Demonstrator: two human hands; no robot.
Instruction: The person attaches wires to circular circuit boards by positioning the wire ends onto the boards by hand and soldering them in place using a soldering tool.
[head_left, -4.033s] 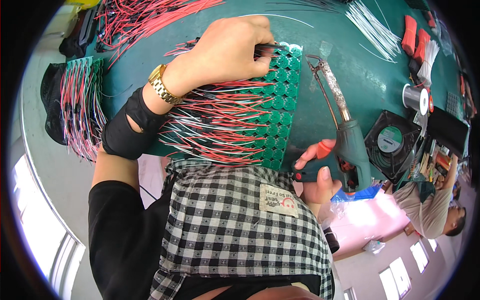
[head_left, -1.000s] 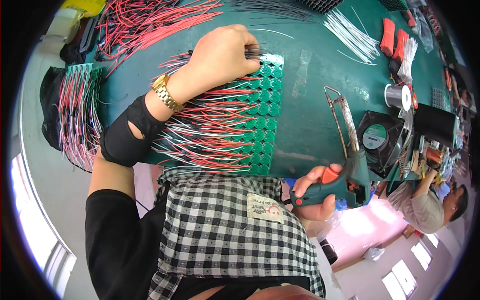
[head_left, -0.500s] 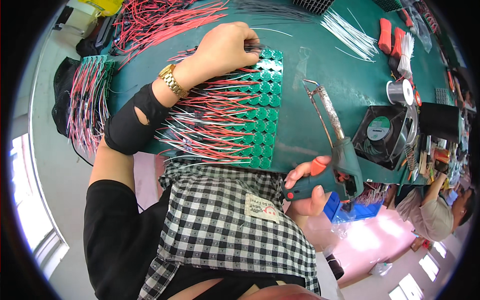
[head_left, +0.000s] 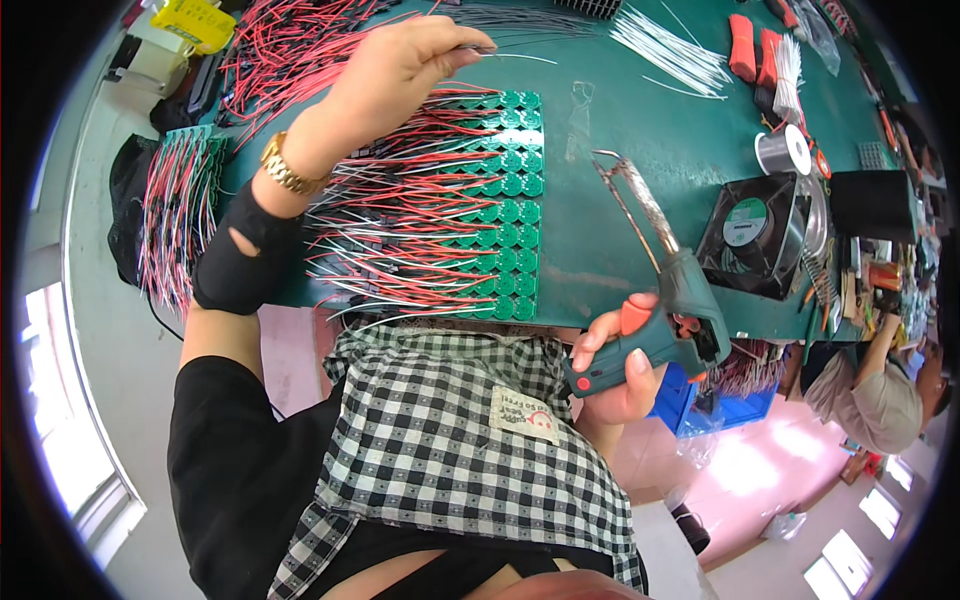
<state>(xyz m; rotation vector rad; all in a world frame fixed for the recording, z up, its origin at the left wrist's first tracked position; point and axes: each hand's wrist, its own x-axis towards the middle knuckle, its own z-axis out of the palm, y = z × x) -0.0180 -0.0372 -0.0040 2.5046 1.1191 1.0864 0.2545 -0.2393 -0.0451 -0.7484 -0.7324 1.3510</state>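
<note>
My left hand (head_left: 420,68) is raised over the far left of the bench, thumb and forefinger pinched on what looks like a thin black wire (head_left: 478,47), mostly hidden by the fingers. Below it lies a panel of round green circuit boards (head_left: 518,235) in rows. Red, white and black wires (head_left: 400,215) run leftward from the boards. My right hand (head_left: 625,370) is wrapped round the handle of a dark green soldering gun (head_left: 690,300) with a red trigger. Its hot tip (head_left: 605,154) points up and away, right of the panel and apart from it.
Red wires (head_left: 290,60), black wires (head_left: 530,18) and white wires (head_left: 670,50) lie along the far side. A second wired panel (head_left: 180,200) sits left. At right are a solder spool (head_left: 783,150) and a black fan (head_left: 755,235). Another person (head_left: 870,400) works farther right.
My left hand has lifted off the panel's far end and moved left and away. The soldering gun has stayed in my right hand, nearly still. The whole view has shifted slightly.
</note>
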